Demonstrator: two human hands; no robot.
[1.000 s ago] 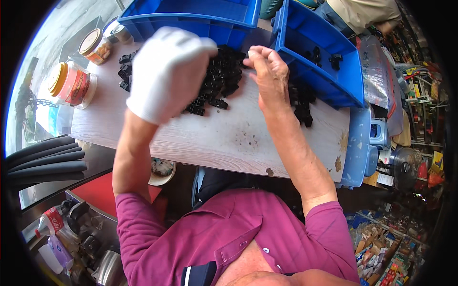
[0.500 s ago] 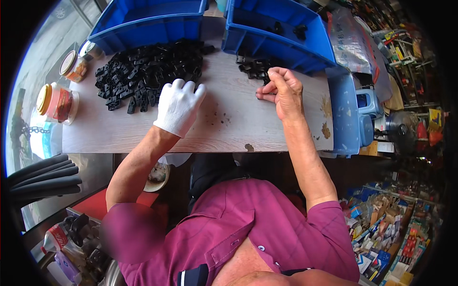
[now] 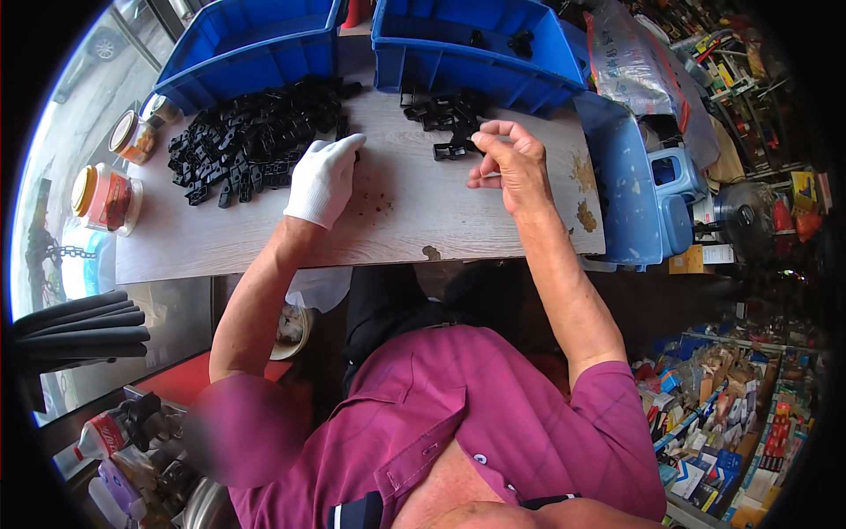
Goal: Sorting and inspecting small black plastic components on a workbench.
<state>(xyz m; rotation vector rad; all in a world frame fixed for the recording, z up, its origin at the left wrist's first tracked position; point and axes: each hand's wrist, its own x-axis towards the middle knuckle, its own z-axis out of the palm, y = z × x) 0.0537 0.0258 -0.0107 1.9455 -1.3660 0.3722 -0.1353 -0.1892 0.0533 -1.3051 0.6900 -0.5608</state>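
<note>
My left hand (image 3: 322, 183), in a white knitted glove, is at the right edge of a large heap of small black plastic parts (image 3: 238, 145). Its fingers are curled, and a dark bit of a black plastic part (image 3: 357, 157) shows beneath the fingertips. My bare right hand (image 3: 514, 167) is over the table, just right of a smaller cluster of black parts (image 3: 441, 113). Its fingers are apart, with nothing visible between them. One black part (image 3: 448, 152) lies at the near side of that cluster, left of my right fingertips.
Two blue bins stand at the back: the left bin (image 3: 251, 57) behind the heap, the right bin (image 3: 476, 66) with a few black parts inside. Lidded jars (image 3: 106, 198) line the table's left side. A light-blue tub (image 3: 630, 212) stands against the table's right edge.
My left hand has drawn back slightly from the heap, its fingertips turned rightward. My right hand's fingers have spread, and a black part now lies at the near side of the small cluster.
</note>
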